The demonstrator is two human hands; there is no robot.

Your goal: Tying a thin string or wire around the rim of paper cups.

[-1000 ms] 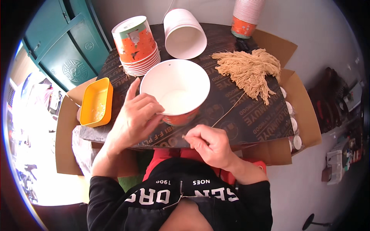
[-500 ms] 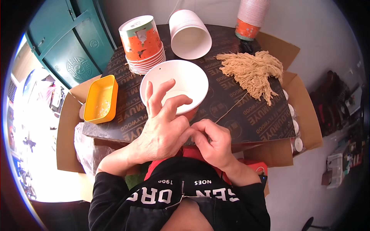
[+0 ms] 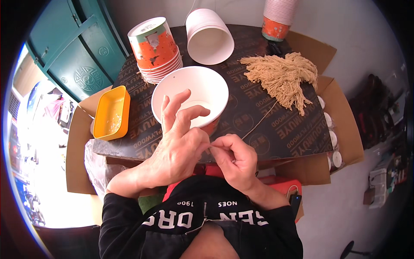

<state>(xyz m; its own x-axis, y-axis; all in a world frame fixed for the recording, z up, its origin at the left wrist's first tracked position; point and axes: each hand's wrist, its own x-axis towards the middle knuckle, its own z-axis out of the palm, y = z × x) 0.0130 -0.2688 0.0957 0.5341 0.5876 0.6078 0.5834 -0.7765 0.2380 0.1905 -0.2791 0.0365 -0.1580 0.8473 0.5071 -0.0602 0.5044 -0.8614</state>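
A paper bucket (image 3: 217,93) with a white inside and a small hole near its rim stands upright at the near side of the table. In front of it, my left hand (image 3: 174,149) pinches thumb and forefinger together, its other fingers raised before the bucket's mouth. What that pinch holds is too small to make out. My right hand (image 3: 236,160) is closed, its fingertips meeting those of the left. A thin string (image 3: 261,120) runs from a bundle of tan strings (image 3: 282,80) down to my right hand, which grips it; its end is hidden among the fingers.
Upturned stacked orange buckets (image 3: 154,49) stand at the back left, beside a white stack lying on its side (image 3: 210,39). Another stack (image 3: 277,28) stands back right. A yellow tray (image 3: 98,113) with small white bits sits left. Cardboard boxes (image 3: 343,125) flank the dark table (image 3: 276,134).
Both hands keep their pinch at nearly the same place, with small finger movements. The view has shifted slightly; nothing on the table has visibly been moved.
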